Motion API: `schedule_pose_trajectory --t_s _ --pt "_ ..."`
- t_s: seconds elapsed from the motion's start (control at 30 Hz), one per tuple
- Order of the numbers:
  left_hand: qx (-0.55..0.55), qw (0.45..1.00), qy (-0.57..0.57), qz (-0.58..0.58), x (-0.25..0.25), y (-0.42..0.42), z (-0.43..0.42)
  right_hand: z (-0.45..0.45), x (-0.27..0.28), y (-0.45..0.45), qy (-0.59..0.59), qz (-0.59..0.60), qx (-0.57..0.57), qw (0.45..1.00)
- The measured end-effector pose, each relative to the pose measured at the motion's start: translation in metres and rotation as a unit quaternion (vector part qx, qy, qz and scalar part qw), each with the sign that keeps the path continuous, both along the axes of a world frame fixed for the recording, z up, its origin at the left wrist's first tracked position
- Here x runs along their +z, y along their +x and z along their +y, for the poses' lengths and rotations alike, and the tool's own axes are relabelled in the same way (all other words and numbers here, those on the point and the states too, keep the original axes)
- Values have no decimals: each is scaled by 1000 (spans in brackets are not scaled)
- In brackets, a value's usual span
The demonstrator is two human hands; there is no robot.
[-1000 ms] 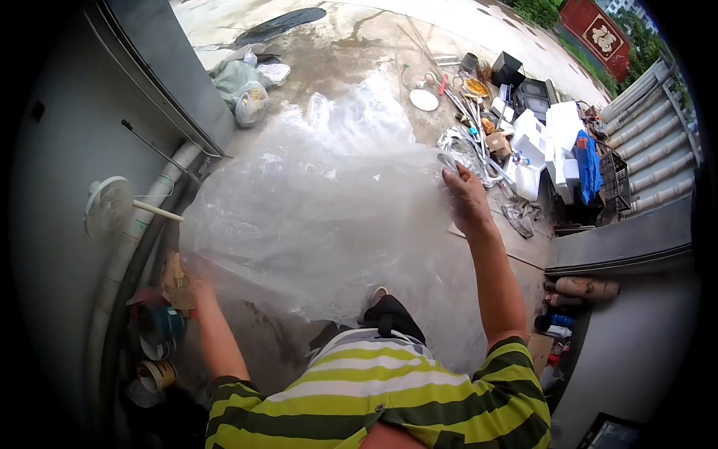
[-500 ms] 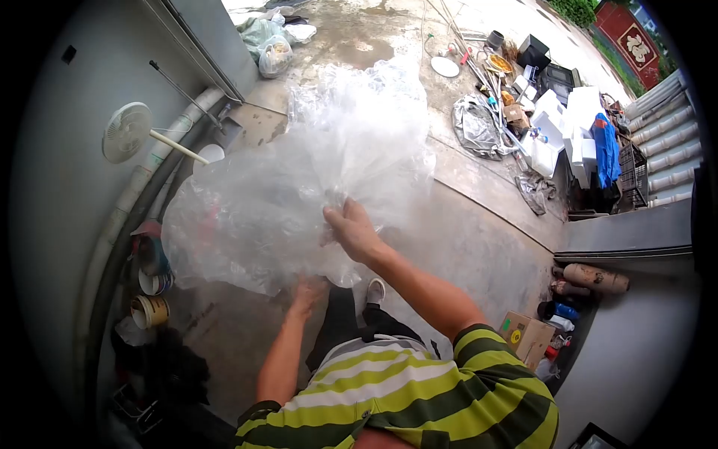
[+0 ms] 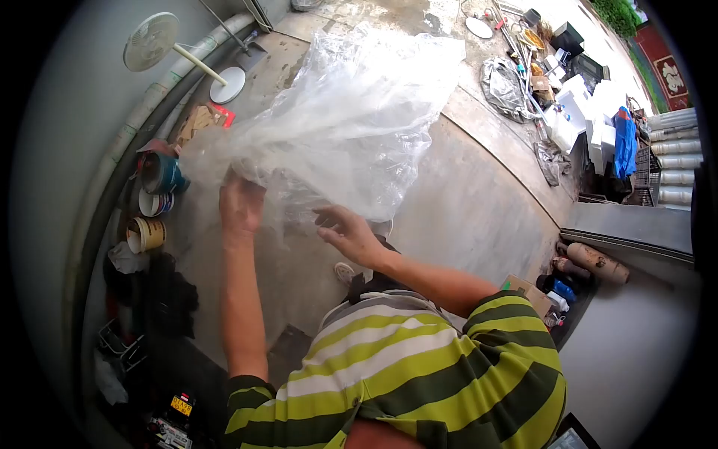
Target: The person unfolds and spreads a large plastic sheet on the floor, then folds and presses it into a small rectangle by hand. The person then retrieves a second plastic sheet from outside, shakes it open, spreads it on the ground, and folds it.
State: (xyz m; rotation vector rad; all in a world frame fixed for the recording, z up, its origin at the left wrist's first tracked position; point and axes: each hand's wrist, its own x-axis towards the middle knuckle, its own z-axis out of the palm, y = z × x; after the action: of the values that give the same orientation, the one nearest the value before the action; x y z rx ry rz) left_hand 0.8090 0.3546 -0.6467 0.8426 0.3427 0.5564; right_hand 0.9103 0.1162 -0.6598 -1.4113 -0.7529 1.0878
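Note:
A large, crumpled sheet of clear plastic spreads in front of me, partly in the air and smeared by motion on its left side. At its near left part, my left hand is closed on a bunched portion; the plastic partly covers the fingertips. My right hand is just below the near edge of the sheet, fingers apart, with nothing visible in it.
By the left wall stand a white fan, a teal bucket and a yellowish bucket. Piled goods with white foam blocks lie far right. Gas cylinders rest at right, near a cardboard box.
My left hand has moved up and left with the plastic. My right hand has let go of the gathered sheet and opened, and the sheet has spread out. The view has shifted.

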Motion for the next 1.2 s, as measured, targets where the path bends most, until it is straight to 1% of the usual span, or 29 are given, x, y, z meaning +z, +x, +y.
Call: schedule_pose_trajectory --t_s 0.03,0.1,0.17,0.2,0.27,0.3,0.33,0.37,0.4,0.43,0.47,0.53,0.57,0.6,0.63,0.67,0.7,0.77,0.83,0.87,0.9,0.93,0.97,1.0,1.03,1.1,1.13,1.17,1.2 --pt "44 999 -19 15 35 -5 0 -12 -49 -12 -64 26 -10 998" --pt "33 959 262 104 80 -20 17 -32 -126 -35 -232 355 -27 905" --pt "6 967 255 -16 113 -29 22 -28 -143 -62 -233 496 -84 833" --pt "2 980 198 15 127 -31 33 -17 -144 -72 -235 497 -73 832" --pt "7 989 142 47 156 -49 37 16 -143 -86 -137 699 -249 656" --pt "-45 985 168 0 171 -55 33 29 -153 -86 -141 699 -241 659" --pt "-98 975 194 -46 186 -61 32 43 -163 -87 -92 750 -267 598" --pt "-92 975 198 -42 201 -72 31 55 -171 -90 -42 795 -292 530" --pt "-16 931 361 50 217 -86 28 63 -155 -90 -23 779 -369 506" --pt "16 910 405 87 226 -102 30 67 -167 -92 28 768 -383 513" --pt "43 911 399 96 236 -124 41 71 -194 -87 81 753 -397 519" --pt "110 918 366 110 254 -182 75 70 -264 -56 19 719 -430 546" --pt "144 921 343 114 261 -221 100 63 -276 -22 13 775 -436 457" --pt "176 925 317 117 267 -263 129 50 -248 4 11 741 -434 512" --pt "204 927 291 125 269 -307 158 35 -233 36 25 732 -441 519" --pt "237 925 263 140 264 -353 188 25 -180 56 73 687 -430 581" --pt "292 912 230 172 245 -400 217 18 -179 87 165 670 -416 592" --pt "488 784 130 362 180 -476 241 20 -104 108 251 589 -284 714" --pt "595 601 313 431 156 -410 129 30 8 77 305 454 -211 810" --pt "583 462 457 488 144 -376 68 41 42 61 297 413 -198 838" --pt "571 465 534 416 108 -365 30 53 61 40 288 373 -184 863" --pt "523 523 529 417 89 -305 -43 67 63 16 274 357 -154 880" --pt "380 695 505 343 35 -285 -80 84 61 -9 258 338 -119 897" --pt "173 821 380 388 21 -242 -125 100 55 -45 266 320 -108 903" --pt "108 835 361 401 -2 -204 -151 111 49 -84 274 310 -66 908" --pt "124 881 323 324 -41 -157 -168 105 65 -182 230 304 35 924" --pt "137 892 314 293 -61 -138 -169 97 68 -227 233 237 134 934" --pt "149 903 306 263 -78 -119 -170 88 72 -252 191 79 290 934" --pt "210 952 103 196 -66 -105 -163 75 74 -284 145 70 322 933"
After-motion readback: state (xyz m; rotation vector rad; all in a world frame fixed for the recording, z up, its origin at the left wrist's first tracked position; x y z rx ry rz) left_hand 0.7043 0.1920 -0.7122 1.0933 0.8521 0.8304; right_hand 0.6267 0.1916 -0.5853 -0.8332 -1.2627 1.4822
